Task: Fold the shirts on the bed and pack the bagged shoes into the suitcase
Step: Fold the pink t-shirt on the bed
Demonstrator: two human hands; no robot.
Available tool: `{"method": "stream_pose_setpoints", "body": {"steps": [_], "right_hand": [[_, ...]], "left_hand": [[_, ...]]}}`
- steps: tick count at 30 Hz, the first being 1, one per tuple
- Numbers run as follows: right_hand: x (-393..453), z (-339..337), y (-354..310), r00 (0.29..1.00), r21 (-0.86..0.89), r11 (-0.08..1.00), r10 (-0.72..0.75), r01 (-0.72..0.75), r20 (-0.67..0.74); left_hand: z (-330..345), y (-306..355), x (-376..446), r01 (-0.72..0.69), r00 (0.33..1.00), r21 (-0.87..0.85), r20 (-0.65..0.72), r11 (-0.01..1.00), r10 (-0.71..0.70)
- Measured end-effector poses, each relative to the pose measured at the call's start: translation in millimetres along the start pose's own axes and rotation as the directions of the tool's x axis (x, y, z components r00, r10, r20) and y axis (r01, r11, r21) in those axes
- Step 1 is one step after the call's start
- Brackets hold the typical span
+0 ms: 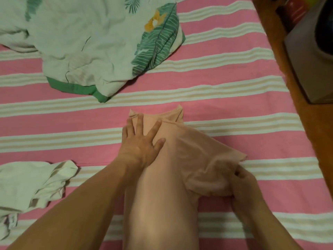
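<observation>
Surface: bed [225, 91], pink sheet with cream stripes; wooden floor along its right edge. Count: one peach shirt [162, 186], one white garment [30, 183] left of shirt, one leaf-print quilt [90, 42] beyond shirt. Shirt at bed centre, long axis near-to-far, collar at far end. Left hand [142, 141] flat near collar, fingers spread. Right hand [241, 188] fingers clamped on shirt sleeve.

Your left hand [142, 141] flat, palm down, fingers straight and spread, pressing on the shirt [162, 186], left forearm reaching forward from lower left, your right hand [241, 184] curled, gripping a bunched fold of cloth, right forearm coming in from lower right
</observation>
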State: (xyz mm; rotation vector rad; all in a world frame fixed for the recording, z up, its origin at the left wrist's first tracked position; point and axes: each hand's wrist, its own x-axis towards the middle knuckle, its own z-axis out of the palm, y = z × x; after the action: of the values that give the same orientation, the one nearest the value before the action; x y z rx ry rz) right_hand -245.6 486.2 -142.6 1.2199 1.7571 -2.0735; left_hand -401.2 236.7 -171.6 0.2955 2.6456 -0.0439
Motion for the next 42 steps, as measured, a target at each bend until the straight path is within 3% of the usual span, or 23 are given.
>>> {"method": "stream_pose_setpoints", "body": {"steps": [3, 5, 7, 8, 9, 10, 11, 12, 13, 14, 17, 18, 21, 26, 29, 31, 34, 36, 39, 42], "right_hand": [[-9, 2, 2, 0.996, -0.252, 0.964, -0.089, 0.085, -0.007], [-16, 6, -10, 0.969, -0.484, 0.858, -0.234, 0.171, -0.073], [-28, 19, -31, 0.922, -0.632, 0.716, -0.387, 0.296, -0.007], [-35, 30, -42, 0.903, -0.663, 0.654, -0.421, 0.364, 0.08], [-40, 43, -52, 0.889, -0.678, 0.602, -0.42, 0.422, 0.18], [-41, 59, -57, 0.879, -0.692, 0.552, -0.382, 0.465, 0.286], [-42, 74, -61, 0.865, -0.702, 0.506, -0.319, 0.501, 0.387], [-36, 88, -55, 0.849, -0.72, 0.452, -0.239, 0.526, 0.471], [-30, 102, -48, 0.823, -0.73, 0.387, -0.191, 0.564, 0.534], [-26, 114, -45, 0.817, -0.749, 0.336, -0.149, 0.572, 0.557], [-20, 129, -54, 0.822, -0.765, 0.328, -0.071, 0.554, 0.565], [-18, 128, -60, 0.836, -0.789, 0.287, -0.107, 0.544, 0.538], [3, 110, -75, 0.844, -0.847, 0.245, -0.402, 0.472, 0.354], [52, 109, -78, 0.921, -0.838, 0.404, -0.286, 0.365, 0.264], [66, 110, -80, 0.969, -0.736, 0.635, -0.211, 0.235, 0.127], [70, 108, -79, 0.982, -0.698, 0.693, -0.168, 0.179, 0.086], [70, 108, -75, 0.967, -0.685, 0.688, -0.23, 0.24, 0.107], [70, 110, -72, 0.913, -0.681, 0.621, -0.363, 0.387, 0.188], [72, 114, -73, 0.828, -0.691, 0.475, -0.433, 0.545, 0.356], [78, 120, -73, 0.806, -0.749, 0.332, -0.392, 0.573, 0.443]], "left_hand": [[-16, 8, 1, 0.038, 0.997, 0.031, 0.07, 0.999, -0.04], [-30, 15, -3, 0.036, 0.998, -0.007, 0.051, 0.999, -0.036], [-43, 19, -23, -0.024, 0.991, -0.234, -0.13, 0.972, -0.007], [-48, 18, -37, -0.052, 0.979, -0.464, -0.198, 0.884, -0.046], [-52, 15, -54, -0.019, 0.98, -0.749, -0.145, 0.663, -0.136], [-54, 10, -70, 0.082, 0.984, -0.951, 0.03, 0.299, -0.176], [-55, 4, -81, 0.211, 0.968, -0.972, 0.223, -0.106, -0.119], [-52, -5, -90, 0.327, 0.933, -0.863, 0.36, -0.385, -0.014], [-48, -16, -96, 0.391, 0.905, -0.768, 0.42, -0.508, 0.061], [-42, -25, -97, 0.412, 0.894, -0.743, 0.441, -0.528, 0.078], [-24, -34, -93, 0.4, 0.899, -0.825, 0.438, -0.399, -0.005], [-17, -35, -91, 0.39, 0.904, -0.856, 0.426, -0.341, -0.036], [-6, -32, -86, 0.348, 0.922, -0.917, 0.372, -0.197, -0.105], [-15, -29, -67, 0.303, 0.917, -0.953, 0.299, -0.025, -0.264], [-16, -24, -63, 0.243, 0.896, -0.968, 0.197, 0.068, -0.399], [-11, -23, -70, 0.201, 0.874, -0.974, 0.128, 0.107, -0.469], [-2, -24, -82, 0.191, 0.878, -0.981, 0.155, 0.034, -0.452], [-2, -26, -86, 0.221, 0.882, -0.975, 0.201, -0.005, -0.427], [-6, -28, -98, 0.317, 0.905, -0.939, 0.256, 0.137, -0.34], [-2, -19, -125, 0.369, 0.923, -0.888, 0.315, 0.273, -0.223]]}}
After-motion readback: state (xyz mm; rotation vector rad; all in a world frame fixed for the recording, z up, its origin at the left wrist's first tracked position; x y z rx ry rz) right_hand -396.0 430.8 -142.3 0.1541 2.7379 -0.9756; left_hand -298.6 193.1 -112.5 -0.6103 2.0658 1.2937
